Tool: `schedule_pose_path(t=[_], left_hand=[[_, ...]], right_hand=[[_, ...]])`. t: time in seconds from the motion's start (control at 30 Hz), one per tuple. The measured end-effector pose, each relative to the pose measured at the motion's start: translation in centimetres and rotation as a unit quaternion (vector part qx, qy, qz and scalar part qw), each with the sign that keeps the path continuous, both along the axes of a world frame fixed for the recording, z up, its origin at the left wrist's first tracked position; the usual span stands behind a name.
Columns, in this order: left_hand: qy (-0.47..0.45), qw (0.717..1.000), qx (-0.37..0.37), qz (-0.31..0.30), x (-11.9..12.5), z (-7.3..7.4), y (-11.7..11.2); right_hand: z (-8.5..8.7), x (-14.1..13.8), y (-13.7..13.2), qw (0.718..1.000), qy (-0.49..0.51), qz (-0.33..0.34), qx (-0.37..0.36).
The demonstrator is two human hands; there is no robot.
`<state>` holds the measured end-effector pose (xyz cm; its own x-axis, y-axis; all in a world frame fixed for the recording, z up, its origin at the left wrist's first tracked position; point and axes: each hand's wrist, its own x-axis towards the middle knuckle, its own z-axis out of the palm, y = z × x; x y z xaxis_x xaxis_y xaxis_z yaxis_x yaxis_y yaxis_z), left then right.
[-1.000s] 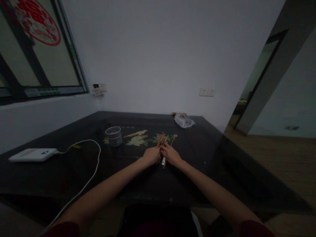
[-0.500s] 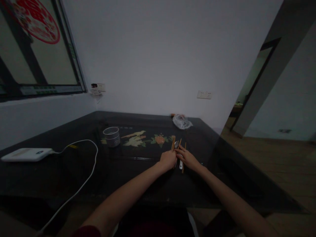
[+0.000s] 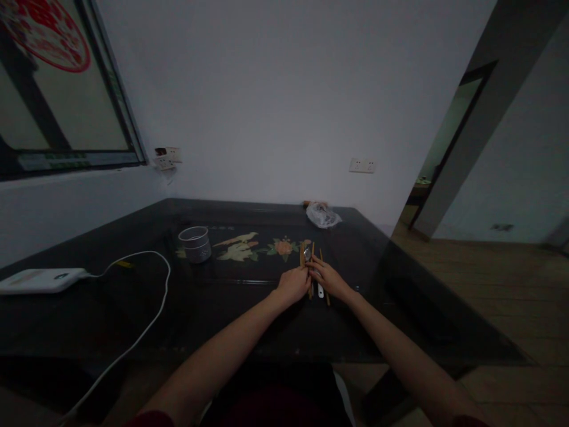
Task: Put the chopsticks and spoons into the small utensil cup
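Both my hands rest together on a dark table [image 3: 111, 308]. My left hand [image 3: 293, 287] is curled, its fingers closed against a bundle of wooden chopsticks [image 3: 303, 254] that point away from me. My right hand [image 3: 328, 279] lies over the same bundle with fingers bent on more chopsticks [image 3: 326, 296]. A metal spoon [image 3: 307, 254] with a white handle [image 3: 320, 292] lies among the sticks between the two hands. The dim light hides how tightly each hand grips.
A small round metal container [image 3: 194, 243] stands on the table's painted flower panel [image 3: 249, 246]. A white flat device [image 3: 40, 280] with a white cable [image 3: 151, 314] lies at the left. A crumpled plastic bag [image 3: 322, 214] sits at the far edge. Wooden floor [image 3: 489, 284] lies to the right.
The view has swung, so the hands and utensils sit further right in the picture. The chopsticks look gathered more closely together between my hands.
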<state>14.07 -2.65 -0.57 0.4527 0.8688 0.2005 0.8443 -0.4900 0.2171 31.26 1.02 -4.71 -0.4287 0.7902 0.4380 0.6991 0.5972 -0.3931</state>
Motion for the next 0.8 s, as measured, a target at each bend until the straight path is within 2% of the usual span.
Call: schedule_pose_path(t=[0.2,0.4,0.6,0.8], left_hand=[[0.025,1.0,-0.015,-0.006,-0.9,0.2,0.4],[0.025,1.0,0.005,-0.013,-2.4,0.1,0.0],[0.007,1.0,-0.002,-0.01,-2.9,0.5,-0.4],[-0.015,1.0,-0.022,-0.004,-3.4,1.3,-0.5]], right_hand=[[-0.1,-1.8,-0.1,1.0,-0.01,-0.018,0.006],[0.2,-2.9,-0.5,1.0,-0.023,-0.008,-0.005],[-0.6,-2.8,-0.1,1.0,0.009,-0.01,0.002],[-0.2,-2.2,0.1,0.997,0.076,-0.001,-0.012]])
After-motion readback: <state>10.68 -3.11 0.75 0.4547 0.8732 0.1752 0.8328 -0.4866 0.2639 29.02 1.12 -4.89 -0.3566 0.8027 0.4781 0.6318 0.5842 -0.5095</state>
